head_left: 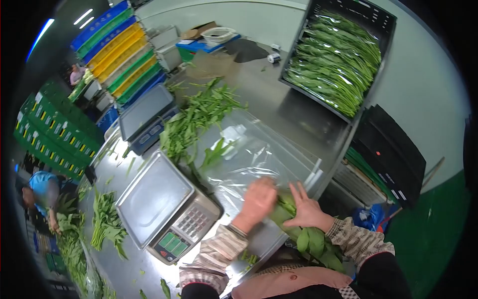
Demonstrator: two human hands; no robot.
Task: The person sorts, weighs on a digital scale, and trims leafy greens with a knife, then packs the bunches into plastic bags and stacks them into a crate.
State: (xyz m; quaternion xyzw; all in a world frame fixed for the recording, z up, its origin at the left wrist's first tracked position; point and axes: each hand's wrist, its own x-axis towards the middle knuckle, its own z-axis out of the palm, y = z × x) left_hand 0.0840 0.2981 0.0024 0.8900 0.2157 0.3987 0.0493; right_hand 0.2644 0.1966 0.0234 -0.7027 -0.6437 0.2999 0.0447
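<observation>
A bunch of leafy greens (313, 241) lies at the front edge of the table, its stems (286, 203) pointing away from me and its leaves toward my body. Clear plastic film seems to lie around the stems. My right hand (307, 212) rests on the bunch with fingers spread and thumb out to the left. Just left of the stems, my left hand (259, 202) is closed with its fingers curled; what it pinches is hidden. Beyond both hands lies a stack of clear plastic bags (264, 157), some loose leaves on its left side.
A digital scale (155, 199) stands left of my hands, with a second scale (146, 112) behind it. Loose greens (199, 119) lie beyond. A black crate (338, 60) at back right holds packed greens. Stacked crates (119, 52) and a co-worker in blue (44, 189) are at left.
</observation>
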